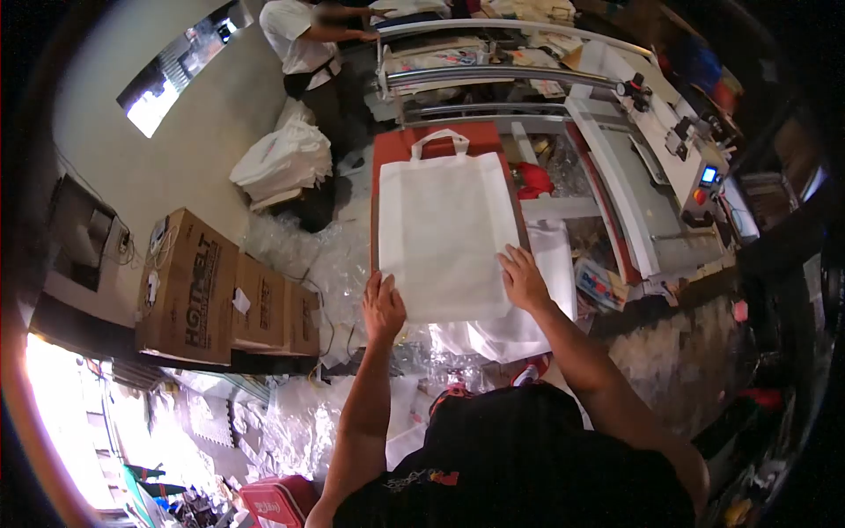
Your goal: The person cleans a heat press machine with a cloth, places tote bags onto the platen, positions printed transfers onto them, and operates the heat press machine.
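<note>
A plain white fabric tote bag lies flat with its looped handle pointing away from me. Under it is a red board, showing along the top and sides. My left hand rests at the bag's lower left edge, fingers extended and pointing away from me. On the opposite edge, my right hand lies with its fingers spread, the tips touching the bag's right side. More white fabric hangs below and right of the board.
A machine with metal rails and a control panel stands beyond and to the right. Cardboard boxes line the left wall. Stacked white bags sit behind them. Another person works at the back. Clear plastic covers the floor.
</note>
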A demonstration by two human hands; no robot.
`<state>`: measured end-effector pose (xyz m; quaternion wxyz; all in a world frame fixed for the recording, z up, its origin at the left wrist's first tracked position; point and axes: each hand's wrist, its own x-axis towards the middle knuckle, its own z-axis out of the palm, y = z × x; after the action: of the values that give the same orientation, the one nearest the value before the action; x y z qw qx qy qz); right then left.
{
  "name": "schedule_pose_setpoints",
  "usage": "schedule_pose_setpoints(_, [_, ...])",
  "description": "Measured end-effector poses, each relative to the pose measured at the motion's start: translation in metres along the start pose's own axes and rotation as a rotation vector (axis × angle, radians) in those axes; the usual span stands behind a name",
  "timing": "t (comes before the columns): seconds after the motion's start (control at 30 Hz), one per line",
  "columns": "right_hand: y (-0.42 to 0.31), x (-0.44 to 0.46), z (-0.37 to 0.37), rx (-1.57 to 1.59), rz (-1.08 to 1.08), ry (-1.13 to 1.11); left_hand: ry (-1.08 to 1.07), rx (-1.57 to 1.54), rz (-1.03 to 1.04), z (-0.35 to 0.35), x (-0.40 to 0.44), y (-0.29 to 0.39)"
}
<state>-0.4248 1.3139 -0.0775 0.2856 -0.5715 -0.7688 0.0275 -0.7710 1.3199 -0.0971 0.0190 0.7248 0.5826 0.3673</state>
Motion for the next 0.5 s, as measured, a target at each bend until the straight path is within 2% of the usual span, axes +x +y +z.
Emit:
schedule_pose_setpoints(0.23, [-0.003,-0.007,0.003,-0.014,0.048,0.017,0.066,0.013,0.11,0.004,-0.002,-0.004])
schedule_pose_setpoints(0.43, [0.01,-0.011,0.005,0.071,0.065,-0.037,-0.017,-0.03,0.039,-0.003,-0.002,-0.005])
schedule_pose_setpoints(0.5, [0.012,-0.008,0.004,0.136,0.083,-0.016,0.037,-0.112,0.032,-0.001,0.0,-0.006])
